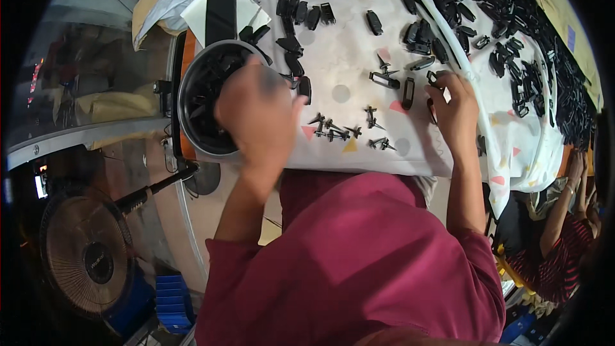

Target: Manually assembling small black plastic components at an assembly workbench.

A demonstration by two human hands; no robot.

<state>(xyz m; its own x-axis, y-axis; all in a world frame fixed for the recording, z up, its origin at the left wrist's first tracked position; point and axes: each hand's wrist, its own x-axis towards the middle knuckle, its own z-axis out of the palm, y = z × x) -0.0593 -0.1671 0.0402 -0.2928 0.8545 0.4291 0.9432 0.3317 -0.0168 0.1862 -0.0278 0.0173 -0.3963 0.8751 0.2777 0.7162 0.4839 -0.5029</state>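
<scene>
White cloth (359,147) edge, left hand (256,112) over bowl (192,134), right hand (455,112) among black clips (410,93).

Single head-worn fisheye view, looking steeply down, close over the cloth-covered table (349,45), edges bent.

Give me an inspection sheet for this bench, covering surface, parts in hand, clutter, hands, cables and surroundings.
Surface: white cloth with coloured shapes covers the table.
Job's things: round dark bowl of black parts at the left edge; small black pins lie in front; black clips spread further back.
Clutter: big heap of black parts to the right; white paper with a black strip behind the bowl.
Hands: left hand blurred, over the bowl's rim; right hand on the cloth by a clip, grip unclear.
Cables: nothing seen.
Surroundings: fan and blue crate on the floor; another person's arm at right.
</scene>
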